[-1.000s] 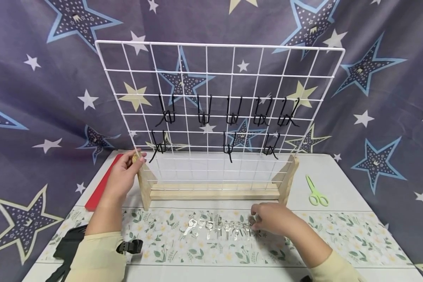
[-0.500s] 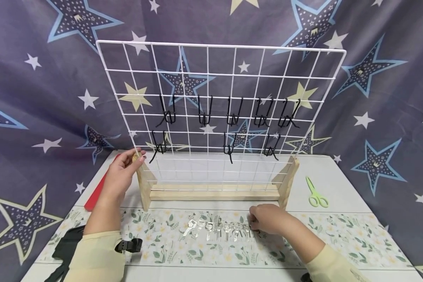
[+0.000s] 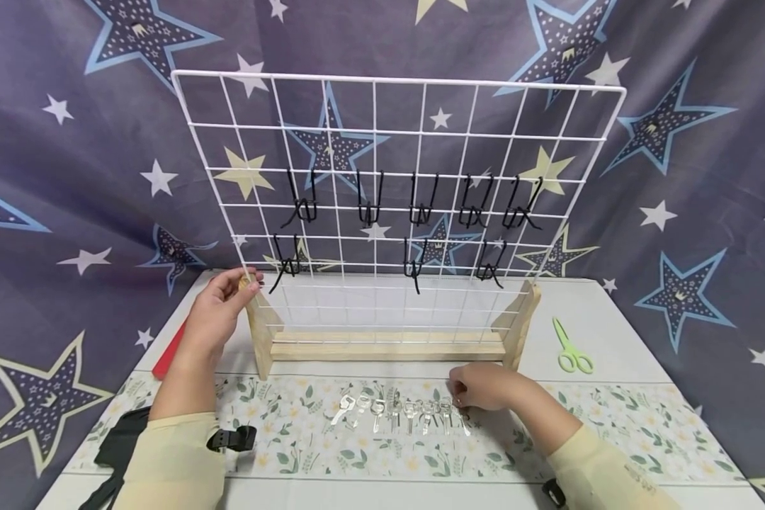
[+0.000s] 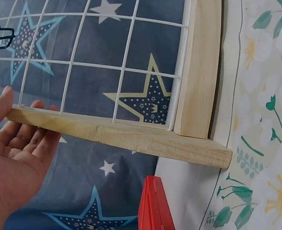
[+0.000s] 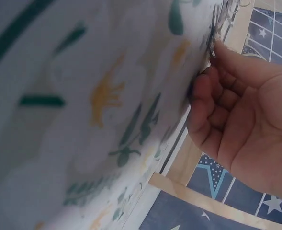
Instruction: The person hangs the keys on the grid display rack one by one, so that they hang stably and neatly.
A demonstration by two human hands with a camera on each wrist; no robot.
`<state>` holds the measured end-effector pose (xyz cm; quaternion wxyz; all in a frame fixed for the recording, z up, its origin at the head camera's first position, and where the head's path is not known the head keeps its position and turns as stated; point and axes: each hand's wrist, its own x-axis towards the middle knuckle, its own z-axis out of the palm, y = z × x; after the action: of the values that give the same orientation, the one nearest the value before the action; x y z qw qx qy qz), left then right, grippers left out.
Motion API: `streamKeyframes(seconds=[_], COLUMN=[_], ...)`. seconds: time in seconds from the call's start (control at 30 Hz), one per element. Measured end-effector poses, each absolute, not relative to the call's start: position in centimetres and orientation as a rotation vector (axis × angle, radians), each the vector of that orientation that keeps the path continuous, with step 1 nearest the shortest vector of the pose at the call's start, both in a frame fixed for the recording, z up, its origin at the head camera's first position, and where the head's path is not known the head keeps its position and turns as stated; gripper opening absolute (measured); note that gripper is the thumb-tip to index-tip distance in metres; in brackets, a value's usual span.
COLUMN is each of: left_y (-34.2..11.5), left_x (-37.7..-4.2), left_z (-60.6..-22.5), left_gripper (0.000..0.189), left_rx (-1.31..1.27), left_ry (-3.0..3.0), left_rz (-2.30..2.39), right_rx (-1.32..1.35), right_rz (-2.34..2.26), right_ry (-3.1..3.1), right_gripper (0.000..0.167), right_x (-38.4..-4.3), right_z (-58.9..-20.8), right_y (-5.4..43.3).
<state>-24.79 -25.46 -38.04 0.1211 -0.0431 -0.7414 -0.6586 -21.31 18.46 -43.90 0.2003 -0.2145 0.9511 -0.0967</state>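
A white wire grid (image 3: 398, 80) stands upright in a wooden stand (image 3: 389, 352). Several black hooks (image 3: 367, 214) hang from it in two rows. My left hand (image 3: 213, 315) grips the stand's left wooden side; in the left wrist view, the thumb lies on one face of that wooden side (image 4: 117, 136) and the fingers behind it. In front of the stand, several silver keys (image 3: 377, 412) lie in a row on the floral cloth. At the row's right end my right hand (image 3: 484, 387) pinches a key (image 3: 465, 425) by its top, fingertips partly hidden.
Green scissors (image 3: 570, 350) lie right of the stand on the white table. A red object (image 3: 168, 354) lies at the left behind my forearm, and a black object (image 3: 124, 443) sits beside my left sleeve. A star-patterned curtain (image 3: 51, 198) hangs behind.
My right hand has shifted slightly left and up, and a key now shows below its fingertips at the row's right end. The left hand keeps its hold on the stand.
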Motion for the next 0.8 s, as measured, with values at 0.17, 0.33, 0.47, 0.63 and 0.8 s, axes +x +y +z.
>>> streamKeyframes(seconds=[0.17,0.33,0.47,0.63,0.8], left_y=[-25.4,-25.4,-25.5,-25.6,-25.5], left_x=[-24.8,-24.9,-25.1,-25.3,-25.2], left_z=[-38.1,-38.3,-38.6,-38.7,-38.7], left_gripper=[0.043,0.044,0.047,0.041,0.043], left_rx=[-0.123,-0.145,-0.168,-0.162,-0.159], left_ry=[-2.162,-2.095,-2.057,-2.073,-2.07], left_rz=[-1.928,-1.974,-1.998,-1.994,-1.991], right_rx=[-0.625,-0.73,-0.83,-0.791,-0.826], right_rz=[-0.304,-0.403,-0.418,-0.392,-0.412], right_ry=[2.65,2.632,2.627,2.671,2.721], right_gripper=[0.011,0.011,0.014,0.018,0.017], right_x=[-21.6,-21.5,-21.4,-21.0,-20.7], right_z=[-44.2,-44.1,-44.0,-43.6,-42.6], right_y=[18.8,19.1,19.2,19.3,19.8])
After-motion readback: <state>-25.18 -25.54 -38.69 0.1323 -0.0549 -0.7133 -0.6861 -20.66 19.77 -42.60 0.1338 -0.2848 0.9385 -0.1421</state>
